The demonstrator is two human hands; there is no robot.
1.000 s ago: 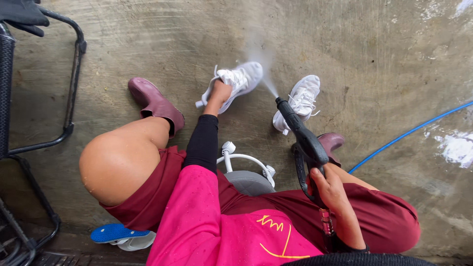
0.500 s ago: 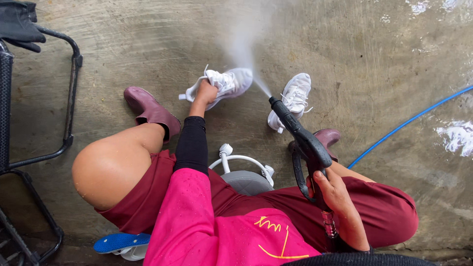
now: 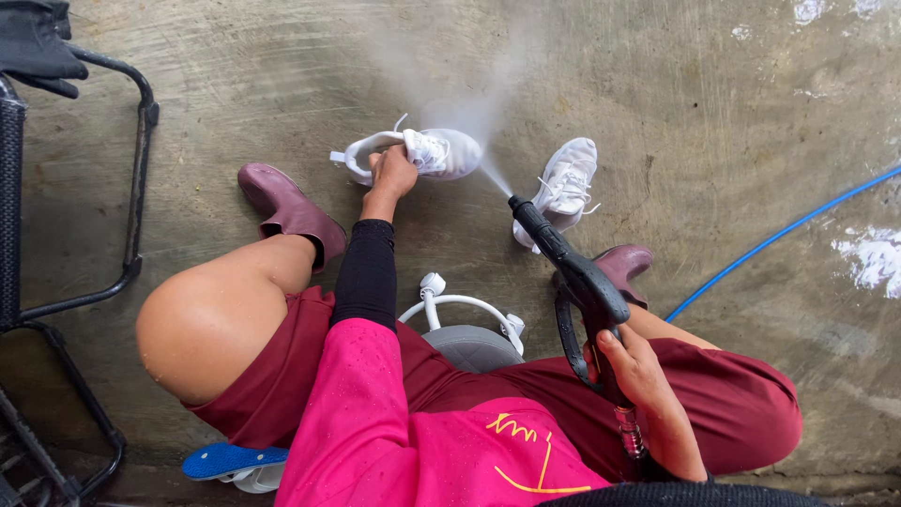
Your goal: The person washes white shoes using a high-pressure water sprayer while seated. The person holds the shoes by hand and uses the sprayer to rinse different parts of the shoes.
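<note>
My left hand grips a white sneaker and holds it on its side on the wet concrete floor. My right hand is closed on the handle of a black pressure-washer gun. Its nozzle points at the toe of the held sneaker, and a jet of water with mist sprays off it. A second white sneaker lies on the floor just right of the nozzle. I sit low with knees apart, in maroon shorts and maroon rubber clogs.
A black metal chair frame stands at the left. A blue hose runs across the floor at the right. A grey and white stool part shows between my legs. A blue sandal lies under my left thigh.
My left hand has turned and shifted the sneaker leftward. The washer gun keeps spraying, and its mist has drifted up the floor.
</note>
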